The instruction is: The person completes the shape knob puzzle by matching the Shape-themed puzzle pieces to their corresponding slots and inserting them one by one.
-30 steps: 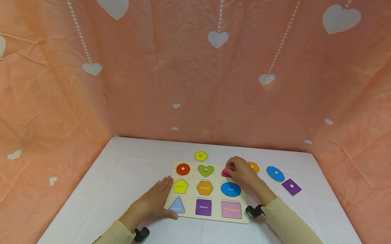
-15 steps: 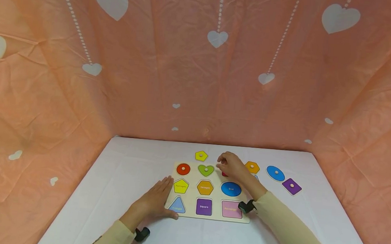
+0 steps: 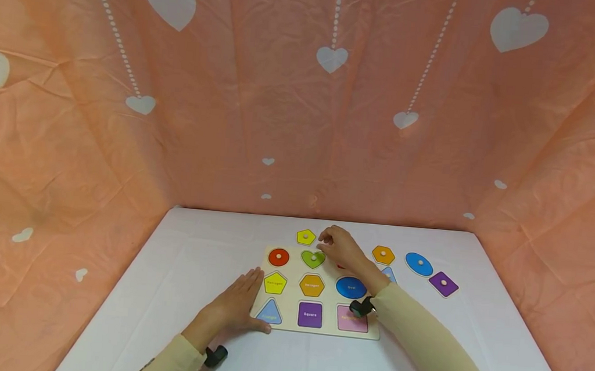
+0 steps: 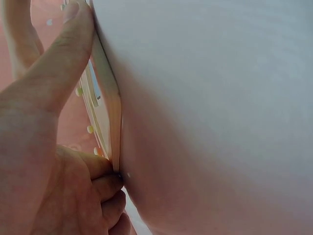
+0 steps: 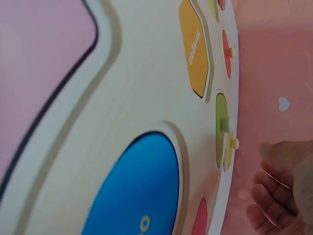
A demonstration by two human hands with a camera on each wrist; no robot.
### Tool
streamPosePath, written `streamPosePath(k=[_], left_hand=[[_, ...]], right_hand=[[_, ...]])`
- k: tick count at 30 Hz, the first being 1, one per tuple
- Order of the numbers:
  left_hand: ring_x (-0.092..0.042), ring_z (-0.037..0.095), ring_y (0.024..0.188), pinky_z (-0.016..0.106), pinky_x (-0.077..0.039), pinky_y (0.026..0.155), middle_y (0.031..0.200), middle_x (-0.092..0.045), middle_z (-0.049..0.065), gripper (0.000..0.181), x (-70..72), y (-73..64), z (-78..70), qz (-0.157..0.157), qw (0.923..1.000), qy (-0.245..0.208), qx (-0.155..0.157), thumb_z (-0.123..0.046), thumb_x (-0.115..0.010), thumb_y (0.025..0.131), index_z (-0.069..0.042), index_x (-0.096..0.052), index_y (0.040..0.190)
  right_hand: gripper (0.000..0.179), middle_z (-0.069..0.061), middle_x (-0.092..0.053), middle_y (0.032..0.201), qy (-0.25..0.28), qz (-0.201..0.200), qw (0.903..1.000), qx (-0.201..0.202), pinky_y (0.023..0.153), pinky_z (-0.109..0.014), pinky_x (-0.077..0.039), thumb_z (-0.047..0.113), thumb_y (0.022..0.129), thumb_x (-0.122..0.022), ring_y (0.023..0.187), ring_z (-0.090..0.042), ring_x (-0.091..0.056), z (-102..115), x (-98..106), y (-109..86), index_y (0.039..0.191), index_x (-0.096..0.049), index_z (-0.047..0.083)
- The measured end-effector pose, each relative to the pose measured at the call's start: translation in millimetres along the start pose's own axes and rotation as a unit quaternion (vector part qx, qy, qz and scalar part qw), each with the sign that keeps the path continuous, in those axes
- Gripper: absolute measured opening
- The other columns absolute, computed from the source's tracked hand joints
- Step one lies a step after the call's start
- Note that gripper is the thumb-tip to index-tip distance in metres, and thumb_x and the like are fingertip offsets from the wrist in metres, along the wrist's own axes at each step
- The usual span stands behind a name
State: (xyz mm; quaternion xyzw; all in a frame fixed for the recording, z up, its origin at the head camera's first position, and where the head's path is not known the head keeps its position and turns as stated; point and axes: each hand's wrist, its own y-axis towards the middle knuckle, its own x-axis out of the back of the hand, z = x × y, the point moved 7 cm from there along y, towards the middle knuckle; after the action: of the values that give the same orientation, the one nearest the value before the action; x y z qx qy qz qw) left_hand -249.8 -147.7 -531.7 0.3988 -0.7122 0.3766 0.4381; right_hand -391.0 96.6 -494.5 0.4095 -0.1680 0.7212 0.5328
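A wooden shape-puzzle board (image 3: 289, 319) lies on the white table. My left hand (image 3: 236, 303) spans its near left corner, straight fingers along the left edge and thumb at the front edge. Above the board's far edge hovers my right hand (image 3: 343, 252), holding nothing, fingers loosely bent. Its fingertips are between the green heart piece (image 3: 313, 260), seated in the board, and the yellow pentagon piece (image 3: 305, 237) on the table just behind. A red circle piece (image 3: 278, 258) sits in the far left recess. My right wrist mostly hides a pink piece (image 5: 201, 218) in the far right recess.
Right of the board lie an orange hexagon piece (image 3: 383, 254), a light blue triangle piece (image 3: 389, 274) partly behind the arm, a blue oval piece (image 3: 419, 264) and a purple square piece (image 3: 444, 284). A peach curtain (image 3: 297, 191) with white hearts surrounds the table.
My right hand has left the pink piece in the far right recess and moved left along the far edge, past the heart, toward the yellow pentagon. My left hand has stayed put.
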Motion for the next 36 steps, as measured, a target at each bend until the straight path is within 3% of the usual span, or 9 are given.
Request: streamPosePath(k=[17, 25, 36], left_hand=[[-0.020, 0.035, 0.165, 0.051, -0.020, 0.134, 0.177, -0.022, 0.021, 0.134, -0.9, 1.1, 1.9, 0.001, 1.0000, -0.004, 0.000, -0.060, -0.094, 0.073, 0.005, -0.024, 0.168], [-0.019, 0.035, 0.165, 0.050, -0.020, 0.134, 0.177, -0.021, 0.021, 0.134, 0.4, 0.8, 0.9, 0.003, 1.0000, 0.001, -0.002, -0.061, -0.093, 0.074, 0.005, -0.024, 0.168], [-0.020, 0.035, 0.165, 0.051, -0.020, 0.134, 0.177, -0.022, 0.020, 0.133, -0.6, 1.5, 1.1, 0.004, 1.0000, 0.002, 0.001, -0.061, -0.093, 0.073, 0.004, -0.025, 0.168]], right_hand=[[0.020, -0.007, -0.065, 0.103, 0.029, 0.000, 0.9990, -0.035, 0.094, -0.035, -0.061, 0.011, 0.099, -0.077, 0.095, -0.022, -0.060, -7.5, -17.3, 23.1, 0.115, -0.073, 0.000], [0.023, -0.008, -0.066, 0.107, 0.068, 0.007, 0.9965, -0.049, 0.098, -0.035, -0.060, 0.010, 0.100, -0.077, 0.097, -0.022, -0.060, -9.8, -25.9, 30.3, 0.119, -0.070, 0.000], [0.018, -0.009, -0.066, 0.102, 0.103, -0.013, 0.9930, -0.055, 0.088, -0.030, -0.058, 0.007, 0.099, -0.078, 0.093, -0.021, -0.059, -13.6, -33.8, 36.0, 0.114, -0.071, 0.000]])
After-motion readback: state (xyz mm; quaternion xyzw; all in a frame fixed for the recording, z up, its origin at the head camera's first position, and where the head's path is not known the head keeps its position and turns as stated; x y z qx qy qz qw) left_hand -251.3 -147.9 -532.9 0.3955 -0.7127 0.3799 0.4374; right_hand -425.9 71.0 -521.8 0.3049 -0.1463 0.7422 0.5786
